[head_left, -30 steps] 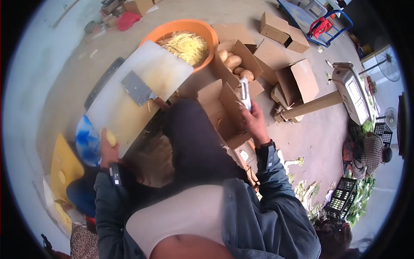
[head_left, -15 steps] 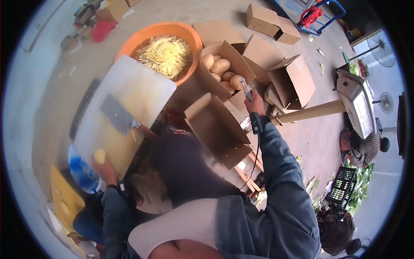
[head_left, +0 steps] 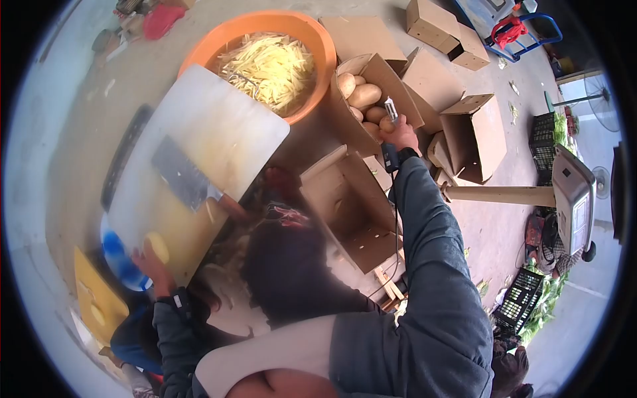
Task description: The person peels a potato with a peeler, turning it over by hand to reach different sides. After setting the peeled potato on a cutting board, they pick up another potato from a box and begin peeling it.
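My left hand (head_left: 154, 270) is at the near end of the white cutting board (head_left: 219, 119), fingers apart, right beside a peeled potato (head_left: 158, 247) on the board. A cleaver (head_left: 178, 174) with a wooden handle lies across the board. Over the cardboard box (head_left: 363, 140) of unpeeled potatoes (head_left: 365, 96), my right hand (head_left: 403, 138) grips a peeler (head_left: 391, 109), its head pointing away from me. The fingers reach down to a potato at the box's near side; whether they hold it too is hidden.
An orange tub (head_left: 325, 60) of potato strips in water stands beyond the board. An open carton (head_left: 352, 205) sits between my arms, with more cartons (head_left: 474, 136) on the right. A scale (head_left: 574, 192) on a post stands farther right, near black crates (head_left: 521, 298).
My left hand's fingers have spread from around the peeled potato, leaving it on the board. My right hand, with the peeler, has moved lower over the potato box. The view has shifted slightly.
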### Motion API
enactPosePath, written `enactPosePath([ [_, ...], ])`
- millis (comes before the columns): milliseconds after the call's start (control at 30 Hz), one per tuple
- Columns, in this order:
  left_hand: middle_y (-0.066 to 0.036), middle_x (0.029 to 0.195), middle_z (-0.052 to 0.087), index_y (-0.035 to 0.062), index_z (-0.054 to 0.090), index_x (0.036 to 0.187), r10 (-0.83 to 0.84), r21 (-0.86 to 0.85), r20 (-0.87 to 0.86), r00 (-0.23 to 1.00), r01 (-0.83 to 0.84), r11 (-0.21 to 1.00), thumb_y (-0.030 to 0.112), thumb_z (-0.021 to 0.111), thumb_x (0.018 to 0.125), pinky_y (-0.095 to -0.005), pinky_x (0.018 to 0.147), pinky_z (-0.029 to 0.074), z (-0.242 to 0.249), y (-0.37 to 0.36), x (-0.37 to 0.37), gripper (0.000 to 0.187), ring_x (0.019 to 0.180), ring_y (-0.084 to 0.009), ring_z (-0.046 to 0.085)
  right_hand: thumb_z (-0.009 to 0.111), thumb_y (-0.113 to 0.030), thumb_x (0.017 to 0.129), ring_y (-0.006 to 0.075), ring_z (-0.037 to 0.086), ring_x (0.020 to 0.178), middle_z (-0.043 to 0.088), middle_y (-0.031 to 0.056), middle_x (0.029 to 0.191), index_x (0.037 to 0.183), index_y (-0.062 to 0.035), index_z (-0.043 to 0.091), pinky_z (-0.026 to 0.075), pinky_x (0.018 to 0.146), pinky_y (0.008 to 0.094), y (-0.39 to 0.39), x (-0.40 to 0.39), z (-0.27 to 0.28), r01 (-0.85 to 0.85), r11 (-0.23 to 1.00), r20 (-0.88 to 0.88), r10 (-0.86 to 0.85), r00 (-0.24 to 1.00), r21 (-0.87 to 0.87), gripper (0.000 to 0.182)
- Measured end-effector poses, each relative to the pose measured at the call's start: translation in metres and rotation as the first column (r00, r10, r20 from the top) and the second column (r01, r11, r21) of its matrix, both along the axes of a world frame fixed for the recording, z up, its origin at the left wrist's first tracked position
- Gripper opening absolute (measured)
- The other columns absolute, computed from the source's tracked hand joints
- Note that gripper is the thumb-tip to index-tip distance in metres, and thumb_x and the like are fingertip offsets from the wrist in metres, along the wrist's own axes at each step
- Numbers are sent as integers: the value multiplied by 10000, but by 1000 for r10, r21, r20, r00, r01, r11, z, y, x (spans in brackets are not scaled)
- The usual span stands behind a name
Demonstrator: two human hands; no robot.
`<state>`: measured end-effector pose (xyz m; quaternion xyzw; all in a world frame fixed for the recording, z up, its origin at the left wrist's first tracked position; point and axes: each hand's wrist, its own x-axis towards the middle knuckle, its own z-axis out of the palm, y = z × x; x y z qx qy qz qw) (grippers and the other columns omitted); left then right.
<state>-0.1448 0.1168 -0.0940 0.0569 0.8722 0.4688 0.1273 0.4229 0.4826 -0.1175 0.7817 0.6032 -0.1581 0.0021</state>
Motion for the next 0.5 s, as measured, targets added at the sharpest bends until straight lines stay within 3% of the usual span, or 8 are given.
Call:
enactPosePath([
  [167, -166, 1269, 436, -8, 275, 1402, -66, -22, -91, 994, 64, 998, 363, 622, 855, -355, 921, 420, -21, -14, -22, 746, 1118, -260, 494, 760, -389, 684, 322, 655, 903, 636, 213, 981, 1101, -62, 489, 534, 748, 425, -9, 21, -13, 30, 981, -198, 9, 980, 194, 594],
  [233, -166, 1254, 449, -10, 288, 1397, -62, 10, -115, 991, 63, 998, 351, 614, 858, -354, 918, 421, -13, -11, -17, 727, 1104, -259, 503, 723, -389, 747, 256, 678, 806, 648, 148, 848, 1168, -80, 454, 517, 509, 321, -16, 18, -9, 274, 960, -660, -166, 733, 63, 588],
  [267, -193, 1281, 441, -44, 316, 1370, -44, 26, -122, 992, 47, 999, 311, 600, 877, -367, 940, 409, -6, -10, -14, 670, 1125, -283, 493, 676, -318, 809, 145, 654, 704, 624, 111, 851, 1163, -78, 464, 382, 359, 213, -27, 15, 9, 327, 945, -702, -245, 669, -19, 478],
  [300, -221, 1308, 434, -77, 345, 1343, -26, 44, -129, 991, 32, 999, 270, 586, 896, -381, 962, 398, -1, -9, -11, 615, 1146, -306, 484, 676, -318, 809, 145, 654, 704, 624, 111, 851, 1163, -78, 464, 382, 359, 213, -37, 14, 21, 327, 945, -703, -241, 669, -13, 478],
  [367, -216, 1311, 442, -77, 350, 1341, -60, 67, -200, 978, 75, 995, 246, 575, 901, -377, 970, 391, -17, -19, -34, 590, 1154, -301, 484, 600, -346, 862, 108, 585, 608, 600, 89, 877, 1158, -80, 470, 293, 329, 186, -55, 12, 40, 358, 924, -931, -240, 276, -132, 419],
  [400, -211, 1314, 450, -78, 355, 1338, -93, 77, -273, 958, 118, 990, 221, 563, 905, -374, 977, 384, -21, -25, -42, 565, 1162, -295, 484, 600, -346, 862, 108, 585, 608, 600, 89, 877, 1158, -80, 470, 293, 329, 186, -67, 9, 52, 355, 926, -932, -234, 277, -127, 419],
  [467, -178, 1256, 488, -65, 370, 1330, -96, 150, -282, 955, 142, 978, 177, 548, 897, -349, 947, 404, -2, -16, -25, 527, 1106, -263, 512, 543, -342, 894, 112, 508, 507, 606, 78, 841, 1121, -60, 498, 271, 350, 183, -96, -4, 79, 304, 923, -964, -183, -190, -235, 366],
  [500, -145, 1198, 527, -53, 385, 1322, -100, 216, -293, 951, 168, 962, 133, 532, 889, -325, 916, 423, 10, -7, -12, 494, 1049, -230, 540, 493, -406, 914, 100, 475, 507, 588, 76, 819, 1142, -76, 493, 272, 354, 171, -113, -17, 98, 260, 926, -937, -196, -290, -274, 401],
])
